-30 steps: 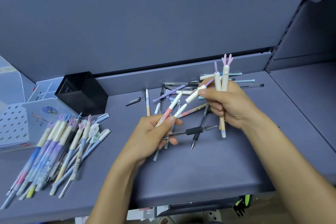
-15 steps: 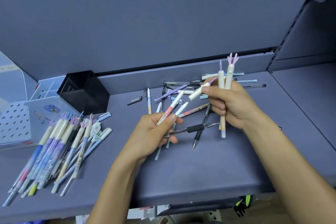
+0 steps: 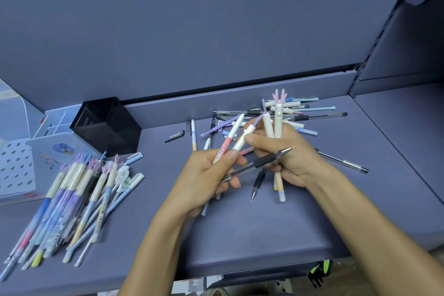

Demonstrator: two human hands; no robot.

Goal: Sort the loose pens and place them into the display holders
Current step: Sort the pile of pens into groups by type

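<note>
your left hand [image 3: 204, 175] grips pink pen [image 3: 225, 144] + black-grip pen [image 3: 264, 160] | right hand [image 3: 295, 158] grips antler pens [image 3: 276, 118] | loose pens [image 3: 300, 113] at surface back edge | risk: crowded fingers [image 3: 230, 155], black-grip pen likely slips, lands in wrong pile

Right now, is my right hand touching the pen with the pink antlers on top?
Touching. The head view shows the right hand gripping the barrel of the pink-antlered pen, which sticks up out of its grasp.

Blue-grey shelf [image 3: 264, 235] noted beneath matching back panel [image 3: 192, 31]; green-and-black object [image 3: 320, 273] seen under shelf's front edge.
</note>
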